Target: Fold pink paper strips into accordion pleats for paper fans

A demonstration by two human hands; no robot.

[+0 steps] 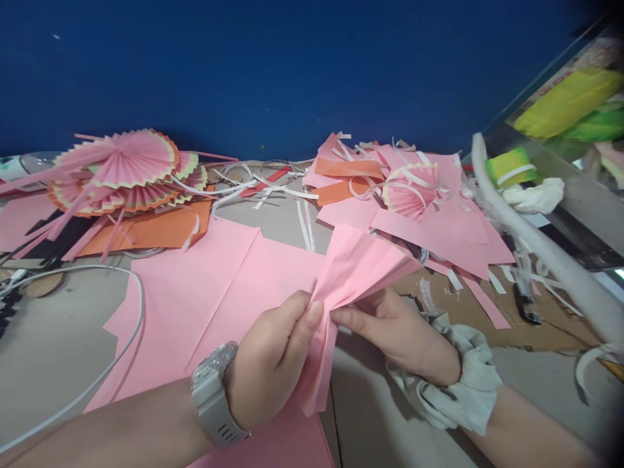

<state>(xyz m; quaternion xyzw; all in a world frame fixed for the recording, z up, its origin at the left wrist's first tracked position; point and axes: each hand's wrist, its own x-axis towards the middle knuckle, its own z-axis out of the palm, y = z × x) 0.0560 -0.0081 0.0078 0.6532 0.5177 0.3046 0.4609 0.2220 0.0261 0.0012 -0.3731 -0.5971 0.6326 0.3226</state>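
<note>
Left hand (275,354) and right hand (400,328) pinch the paper (355,263) short of the surface's (53,364) far edge; tight, even pleating is best.

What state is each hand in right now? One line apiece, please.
Left hand: closed, holding the folded pink paper at its pinched middle.
Right hand: closed on the same paper, partly hidden behind it.

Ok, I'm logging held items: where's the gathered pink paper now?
In the head view, the gathered pink paper is mostly below and right of centre, held at its middle by the left hand and right hand.
</note>
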